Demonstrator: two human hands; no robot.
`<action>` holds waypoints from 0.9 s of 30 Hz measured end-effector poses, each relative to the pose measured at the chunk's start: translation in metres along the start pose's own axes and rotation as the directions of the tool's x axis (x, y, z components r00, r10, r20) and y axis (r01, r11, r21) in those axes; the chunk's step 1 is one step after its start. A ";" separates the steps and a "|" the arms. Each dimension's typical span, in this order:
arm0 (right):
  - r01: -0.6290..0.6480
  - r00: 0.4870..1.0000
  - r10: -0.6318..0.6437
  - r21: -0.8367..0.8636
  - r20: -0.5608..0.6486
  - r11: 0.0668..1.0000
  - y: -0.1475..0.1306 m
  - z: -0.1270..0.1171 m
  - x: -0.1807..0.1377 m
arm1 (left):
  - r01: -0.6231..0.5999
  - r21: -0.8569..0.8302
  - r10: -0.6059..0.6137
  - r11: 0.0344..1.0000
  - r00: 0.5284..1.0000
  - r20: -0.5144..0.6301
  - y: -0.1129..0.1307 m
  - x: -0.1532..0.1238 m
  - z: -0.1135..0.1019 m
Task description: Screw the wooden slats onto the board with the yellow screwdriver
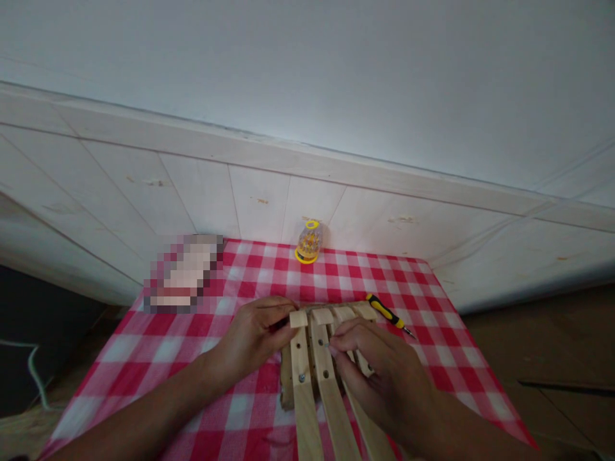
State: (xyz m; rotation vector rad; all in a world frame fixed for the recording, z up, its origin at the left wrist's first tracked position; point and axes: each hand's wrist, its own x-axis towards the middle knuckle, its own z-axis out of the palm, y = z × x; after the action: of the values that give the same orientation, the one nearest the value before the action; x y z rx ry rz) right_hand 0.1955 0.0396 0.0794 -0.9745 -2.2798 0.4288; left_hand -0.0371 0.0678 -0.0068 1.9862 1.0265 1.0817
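Several pale wooden slats (307,410) with drilled holes lie side by side over a rough-edged piece of wood (287,397). My left hand (259,333) pinches the far end of the leftmost slat between thumb and fingers. Over the second slat, my right hand (369,362) has thumb and forefinger closed on a tiny grey screw (327,346), beside that slat's upper hole. A screw head (302,378) shows in the lower hole of the leftmost slat. My right hand partly covers the slats to the right.
A yellow-and-black screwdriver (387,312) lies just beyond the slats on the right. A clear, yellow-trimmed bit container (309,242) stands at the back by the white panelled wall (259,198). A pixelated flat object (185,275) lies back left on the red-checked tablecloth (259,275).
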 end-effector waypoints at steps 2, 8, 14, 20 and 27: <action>-0.008 1.000 0.008 0.004 0.002 1.000 0.001 0.001 0.000 | -0.001 0.006 0.000 1.000 1.000 0.008 0.001 0.000 0.000; -0.039 0.999 0.038 0.018 0.019 0.999 0.001 0.000 -0.003 | -0.017 0.010 0.016 1.000 1.000 0.011 0.003 0.002 -0.002; -0.026 1.000 0.026 0.000 0.008 1.000 0.000 -0.001 -0.001 | -0.017 0.017 0.017 1.000 1.000 -0.013 0.000 0.000 -0.001; 0.002 0.994 0.002 -0.041 0.108 0.999 -0.001 0.007 0.001 | -0.011 -0.008 0.011 1.000 1.000 0.001 0.004 0.003 0.000; 0.106 0.987 -0.102 -0.021 0.126 0.994 0.008 0.026 0.008 | -0.002 -0.048 0.003 0.999 1.000 0.009 0.003 0.004 0.001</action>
State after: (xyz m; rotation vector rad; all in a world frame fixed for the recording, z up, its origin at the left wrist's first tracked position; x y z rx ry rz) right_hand 0.1786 0.0488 0.0590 -0.8586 -2.4430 0.4249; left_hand -0.0336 0.0696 -0.0032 1.9526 0.9843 1.0884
